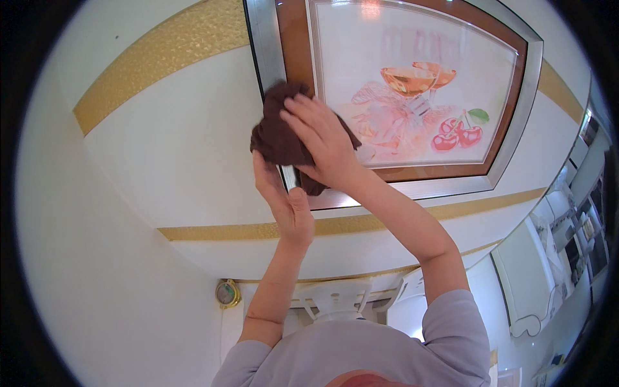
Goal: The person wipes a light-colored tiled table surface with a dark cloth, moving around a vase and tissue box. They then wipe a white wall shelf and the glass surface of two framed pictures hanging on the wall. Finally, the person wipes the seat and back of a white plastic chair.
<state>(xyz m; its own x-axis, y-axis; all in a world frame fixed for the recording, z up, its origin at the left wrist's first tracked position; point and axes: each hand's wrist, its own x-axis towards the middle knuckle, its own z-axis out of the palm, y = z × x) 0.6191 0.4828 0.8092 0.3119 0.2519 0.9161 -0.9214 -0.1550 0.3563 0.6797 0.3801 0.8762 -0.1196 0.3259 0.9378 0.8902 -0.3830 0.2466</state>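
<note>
A framed picture [474, 187] with a silver outer frame and a brown inner border hangs on the wall before me. It shows orange drinks in two glasses, pink shapes and red cherries. My right hand [323, 138] presses a dark brown cloth [280, 128] onto the frame's lower left side, fingers spread over the fabric. Below it, my left hand [285, 205] is at the lower left corner, thumb over the frame's front and fingers along its outer edge. The left fingertips meet the cloth's edge and are partly hidden.
The white wall carries gold textured bands [203, 234]. Below are a white chair [333, 295], a second white chair at its right and a round gold-rimmed object [227, 293]. At right stands a large white piece of furniture [524, 271] beside a mirror-like edge.
</note>
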